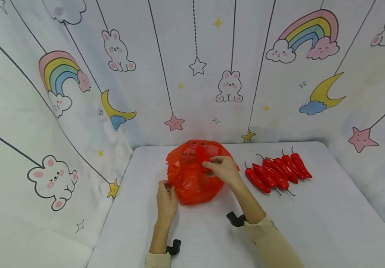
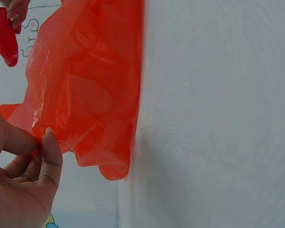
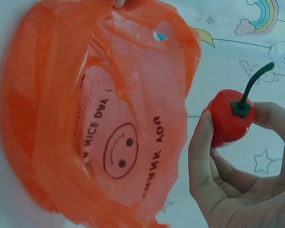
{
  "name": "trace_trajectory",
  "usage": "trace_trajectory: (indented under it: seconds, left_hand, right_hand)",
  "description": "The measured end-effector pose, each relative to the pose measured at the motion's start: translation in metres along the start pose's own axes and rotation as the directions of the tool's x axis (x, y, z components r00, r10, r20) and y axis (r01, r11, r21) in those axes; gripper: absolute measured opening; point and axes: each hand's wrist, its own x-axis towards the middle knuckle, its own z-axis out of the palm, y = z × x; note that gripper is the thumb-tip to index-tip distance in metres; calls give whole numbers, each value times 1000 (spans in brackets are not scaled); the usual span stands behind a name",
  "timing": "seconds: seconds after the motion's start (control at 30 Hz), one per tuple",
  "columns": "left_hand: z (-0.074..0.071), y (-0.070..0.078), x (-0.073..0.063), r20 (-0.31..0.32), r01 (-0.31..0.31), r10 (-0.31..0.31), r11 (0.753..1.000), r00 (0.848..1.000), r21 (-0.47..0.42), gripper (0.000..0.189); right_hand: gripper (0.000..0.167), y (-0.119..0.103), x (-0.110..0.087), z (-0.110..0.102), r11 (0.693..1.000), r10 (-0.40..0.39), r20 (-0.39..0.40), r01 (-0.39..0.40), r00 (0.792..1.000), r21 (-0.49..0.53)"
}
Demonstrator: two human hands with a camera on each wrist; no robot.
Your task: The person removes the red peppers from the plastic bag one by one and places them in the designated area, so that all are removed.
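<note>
A crinkled orange-red plastic bag (image 1: pixel 192 188) stands on the table with its mouth gaping; the right wrist view shows a printed smiley face (image 3: pixel 120 151) and lettering inside. My left hand (image 1: pixel 166 201) pinches the bag's left rim between thumb and fingers, seen closer in the left wrist view. Above the opening, my right hand (image 1: pixel 225 170) holds a red chili pepper (image 3: pixel 228 118) by its body, the green stem (image 3: pixel 251 88) pointing away from the palm. In the head view this pepper (image 1: pixel 201 155) overlaps the bag's back wall. Whatever lies low in the bag is hidden.
Several red chili peppers (image 1: pixel 277 173) with dark stems lie in a slanting row on the white table (image 1: pixel 319 223), right of the bag. Behind the table hangs a backdrop (image 1: pixel 199 96) printed with rabbits, rainbows and stars.
</note>
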Motion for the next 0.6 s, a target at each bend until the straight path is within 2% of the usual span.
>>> trace_trajectory:
  seconds: [0.13,0.6]
  left_hand:
    - [0,0,0,-7,-15,15,1000,1000,1,22]
    - [0,-1,-1,25,25,-25,1000,999,-11,23]
  right_hand:
    - [55,2,-5,-10,1000,5,-17,-6,1000,-9]
    - [56,12,-24,-55,1000,-10,-96,13,995,28]
